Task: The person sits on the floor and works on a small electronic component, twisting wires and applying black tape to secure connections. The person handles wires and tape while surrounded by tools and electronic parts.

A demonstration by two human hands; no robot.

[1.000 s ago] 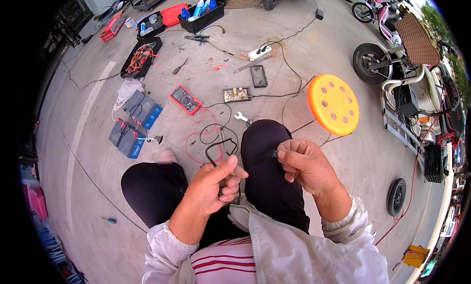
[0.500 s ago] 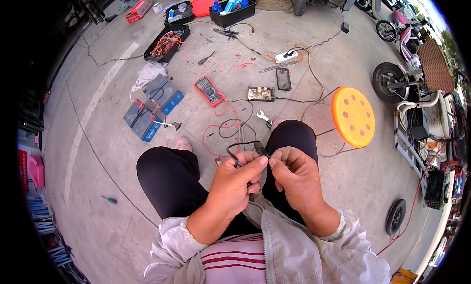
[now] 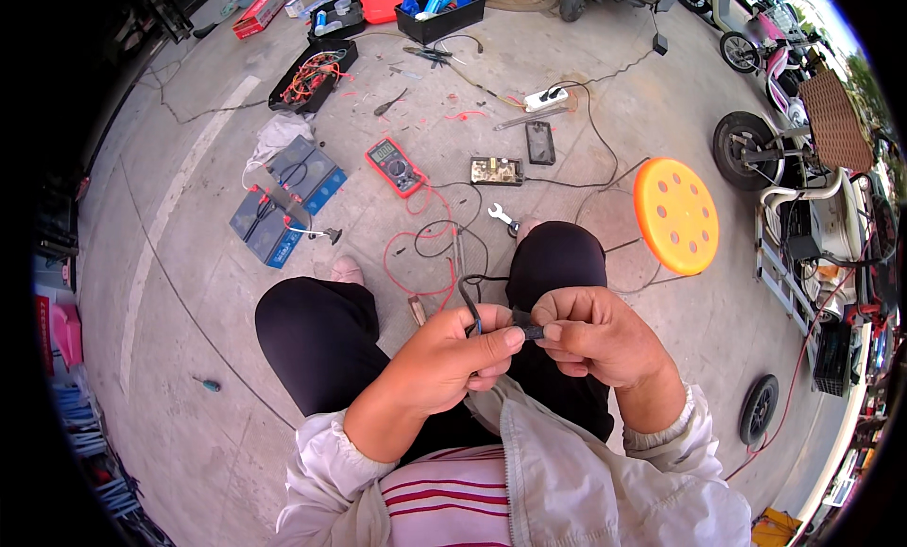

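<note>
Connector (image 3: 534, 333) pinched between my left hand (image 3: 458, 356) and right hand (image 3: 597, 334).
Both curl nearly closed, and my left also holds a looping black cable (image 3: 463, 290).

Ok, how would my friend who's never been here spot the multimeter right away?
Find the big round yellow-orange stool on the right, then look left past the open circuit board. The multimeter lies between that board and the two batteries farther left. Unlike them, it has a red case with a small screen and a round dial.
</note>
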